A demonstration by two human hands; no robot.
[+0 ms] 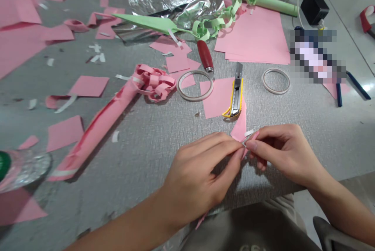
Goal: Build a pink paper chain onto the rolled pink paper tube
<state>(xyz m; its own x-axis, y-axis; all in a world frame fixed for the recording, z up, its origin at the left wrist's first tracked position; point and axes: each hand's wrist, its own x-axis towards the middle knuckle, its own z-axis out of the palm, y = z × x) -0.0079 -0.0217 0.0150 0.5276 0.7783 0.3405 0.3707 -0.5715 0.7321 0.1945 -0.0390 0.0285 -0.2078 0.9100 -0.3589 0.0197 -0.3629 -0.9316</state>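
My left hand (202,169) and my right hand (281,149) meet near the table's front edge, both pinched on a small pink paper piece (240,128) with a bit of white tape (249,132) on it. Just beyond lies a yellow utility knife (236,97) on a pink paper square (218,97). A tape ring (195,85) sits left of the knife, and another tape ring (275,80) lies to its right. A long rolled pink paper flower (117,110) with curled strips lies at the left.
Pink paper sheets (254,36) and scraps cover the grey table (152,134). Silver foil (170,1), a green paper flower roll (269,3), a red-handled tool (205,56), a black box (314,7) and a plastic bottle (20,169) lie around.
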